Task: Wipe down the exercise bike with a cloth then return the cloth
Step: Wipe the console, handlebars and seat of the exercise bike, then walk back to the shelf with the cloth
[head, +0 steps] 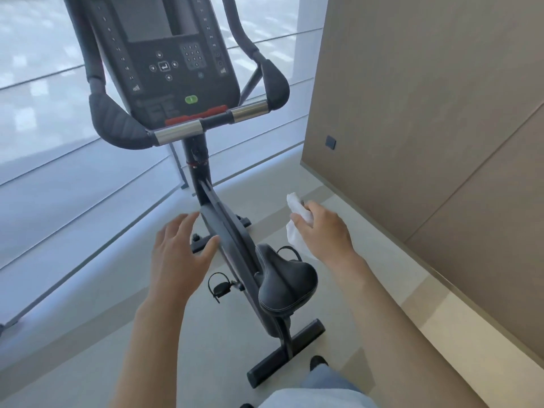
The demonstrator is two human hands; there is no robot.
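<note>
A black exercise bike (223,228) stands in front of me, with its console (164,54) high up, handlebars (179,134) below it and the saddle (285,284) nearest me. My right hand (321,228) grips a crumpled white cloth (297,219), held in the air to the right of the frame, above the saddle's level. My left hand (179,254) is spread with relaxed fingers just left of the bike's sloping frame; its thumb looks close to the frame, contact unclear.
A tan panelled wall (426,113) runs along the right, with a small dark socket (330,142). Large glazed panels (44,128) fill the left and back. The bike's rear foot bar (287,351) lies on the pale floor by my shoe (318,362).
</note>
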